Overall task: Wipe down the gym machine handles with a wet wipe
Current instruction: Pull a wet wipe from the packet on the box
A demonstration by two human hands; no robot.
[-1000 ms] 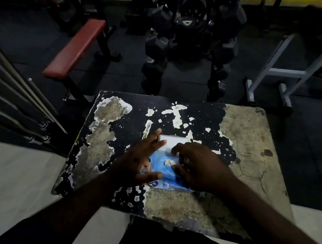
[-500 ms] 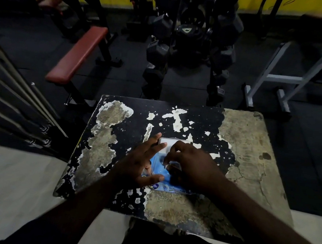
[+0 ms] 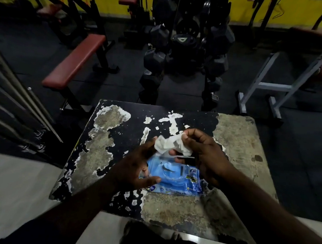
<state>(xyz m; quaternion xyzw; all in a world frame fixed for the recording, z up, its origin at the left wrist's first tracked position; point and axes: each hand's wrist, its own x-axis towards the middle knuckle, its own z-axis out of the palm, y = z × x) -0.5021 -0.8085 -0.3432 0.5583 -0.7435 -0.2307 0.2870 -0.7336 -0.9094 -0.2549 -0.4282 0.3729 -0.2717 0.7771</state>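
Note:
A blue pack of wet wipes [image 3: 175, 177] lies on a worn black box top [image 3: 117, 137] in front of me, its flap lifted at the far end. A crumpled white wet wipe [image 3: 171, 144] stands out of the pack's opening. My right hand [image 3: 201, 155] pinches the wipe's right side between thumb and fingers, just above the pack. My left hand [image 3: 136, 166] holds the pack's left edge, thumb along its near side and fingers by the wipe's left corner. The pack's left end is hidden under that hand.
A red padded bench [image 3: 74, 62] stands to the far left and a dumbbell rack [image 3: 182, 52] straight ahead. A white metal frame [image 3: 269, 87] is at the far right. Several steel bars [image 3: 15, 96] slant in from the left. Pale floor lies near me.
My right hand has pulled a white wipe up out of the pack; before, its fingers were down at the opening. The left hand stays on the pack's left side.

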